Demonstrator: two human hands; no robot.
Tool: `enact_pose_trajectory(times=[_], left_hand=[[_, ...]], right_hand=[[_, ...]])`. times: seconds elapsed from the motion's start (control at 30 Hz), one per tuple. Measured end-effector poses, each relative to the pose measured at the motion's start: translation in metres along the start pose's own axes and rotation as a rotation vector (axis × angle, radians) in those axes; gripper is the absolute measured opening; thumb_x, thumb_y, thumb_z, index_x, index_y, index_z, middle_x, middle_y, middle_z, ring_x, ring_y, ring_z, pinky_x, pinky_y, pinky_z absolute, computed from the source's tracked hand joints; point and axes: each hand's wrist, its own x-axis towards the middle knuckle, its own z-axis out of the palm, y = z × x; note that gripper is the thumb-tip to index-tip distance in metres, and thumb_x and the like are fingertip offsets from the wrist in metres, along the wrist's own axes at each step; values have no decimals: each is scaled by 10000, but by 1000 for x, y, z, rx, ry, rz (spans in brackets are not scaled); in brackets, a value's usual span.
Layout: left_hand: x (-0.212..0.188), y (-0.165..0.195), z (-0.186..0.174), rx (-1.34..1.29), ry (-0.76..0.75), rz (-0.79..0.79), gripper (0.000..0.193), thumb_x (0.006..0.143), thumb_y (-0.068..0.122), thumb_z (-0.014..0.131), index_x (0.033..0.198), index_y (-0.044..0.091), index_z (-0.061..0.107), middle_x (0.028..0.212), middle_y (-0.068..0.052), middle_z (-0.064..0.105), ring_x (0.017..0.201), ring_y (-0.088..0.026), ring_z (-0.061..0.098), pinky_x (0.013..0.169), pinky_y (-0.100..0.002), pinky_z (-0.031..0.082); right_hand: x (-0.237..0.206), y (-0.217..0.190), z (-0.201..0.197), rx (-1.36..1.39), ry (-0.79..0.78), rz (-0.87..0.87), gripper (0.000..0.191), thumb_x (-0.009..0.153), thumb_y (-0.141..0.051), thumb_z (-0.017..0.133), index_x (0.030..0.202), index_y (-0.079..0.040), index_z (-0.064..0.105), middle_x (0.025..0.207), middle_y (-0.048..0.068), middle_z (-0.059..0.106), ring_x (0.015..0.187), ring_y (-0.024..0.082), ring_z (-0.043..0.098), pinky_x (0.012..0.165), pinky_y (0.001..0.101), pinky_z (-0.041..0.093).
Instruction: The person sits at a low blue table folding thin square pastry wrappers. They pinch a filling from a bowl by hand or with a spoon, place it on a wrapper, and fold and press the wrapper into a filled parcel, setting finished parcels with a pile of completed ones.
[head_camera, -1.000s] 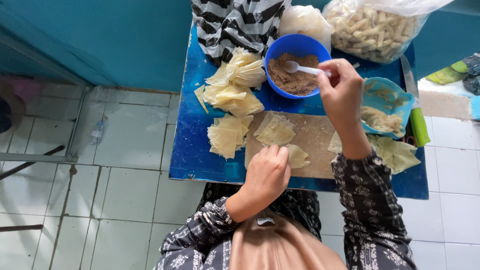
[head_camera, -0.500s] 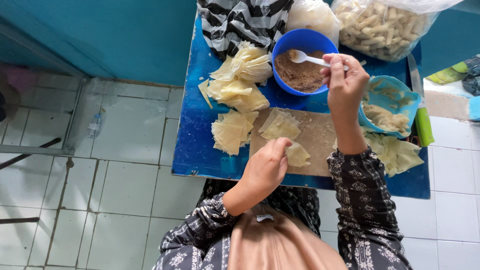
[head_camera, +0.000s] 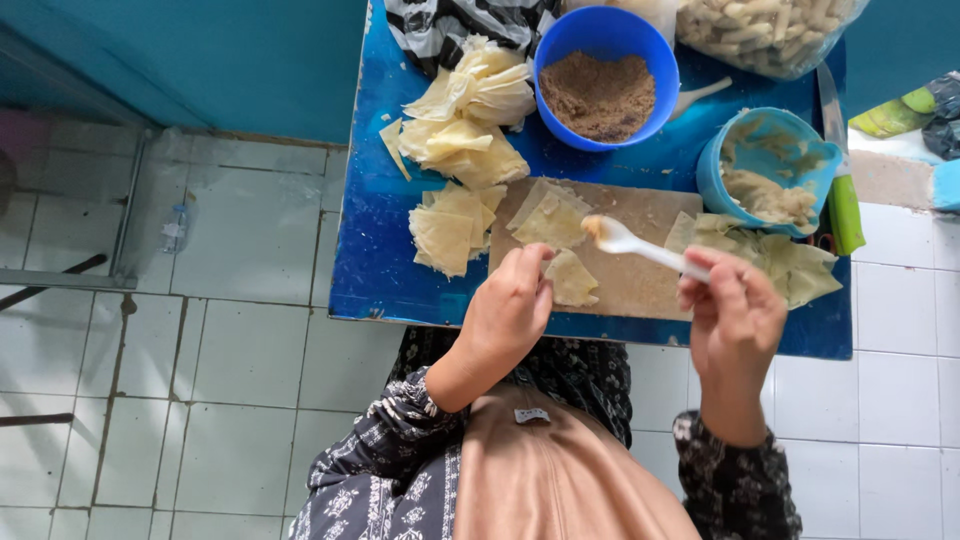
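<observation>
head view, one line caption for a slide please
Right hand carries a filled white spoon over thin wrappers on a cutting board; left hand steadies one wrapper.

— What is held by the right hand (head_camera: 735, 325)?
— A white spoon (head_camera: 640, 245) (filling on its tip) is held over the board (head_camera: 640, 270).
— And the left hand (head_camera: 510, 310)?
— A wrapper (head_camera: 572, 278) is touched by it.

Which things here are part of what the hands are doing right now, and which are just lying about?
In use:
right hand holding white spoon
left hand on wrapper sheet
wooden board
blue bowl of brown filling

Lying about:
bag of finished rolls
green-handled knife
plastic bottle on floor
</observation>
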Motion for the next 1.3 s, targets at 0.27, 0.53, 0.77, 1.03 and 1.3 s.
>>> enact_pose_trajectory(times=[0.27, 0.53, 0.77, 1.03, 1.3], left_hand=[[1, -3, 1, -80, 8, -6, 365, 919, -4, 632, 1271, 40, 544, 928, -147, 657, 815, -334, 676, 720, -416, 543], [1, -2, 0, -164, 11, -62, 395, 923, -12, 638, 1303, 25, 537, 914, -135, 666, 769, -295, 682, 697, -378, 550], [-2, -3, 6, -270, 11, -27, 343, 994, 21, 627, 1328, 24, 547, 964, -141, 697, 831, -307, 714, 734, -361, 568], [-3, -7, 17, -53, 57, 152, 214, 957, 23, 660, 1156, 47, 587, 1036, -148, 634, 941, -351, 658, 827, -403, 545], [-3, -8, 6, 1, 27, 133, 92, 917, 70, 717, 972, 38, 650, 976, -134, 576, 866, -343, 628, 753, -406, 528]], right_hand=[[-49, 1, -4, -471, -251, -176, 224, 1095, -69, 551, 1215, 78, 671, 1073, 125, 676, 905, 155, 635, 816, 251, 532], [-49, -5, 2, -728, -436, -535, 164, 1039, 23, 579, 1177, 69, 655, 1074, 171, 700, 962, 191, 685, 810, 286, 556], [-32, 16, -5, -285, -178, -238, 227, 1123, -122, 568, 1215, 51, 683, 999, 131, 694, 850, 164, 668, 763, 272, 563], [106, 32, 40, -198, -64, -449, 337, 1176, -241, 538, 1304, 42, 668, 1026, 92, 710, 839, 157, 653, 715, 289, 574], [130, -15, 88, -1297, 2, -1009, 319, 994, -94, 717, 1268, 50, 639, 1074, 198, 625, 1016, 336, 608, 913, 409, 481]])
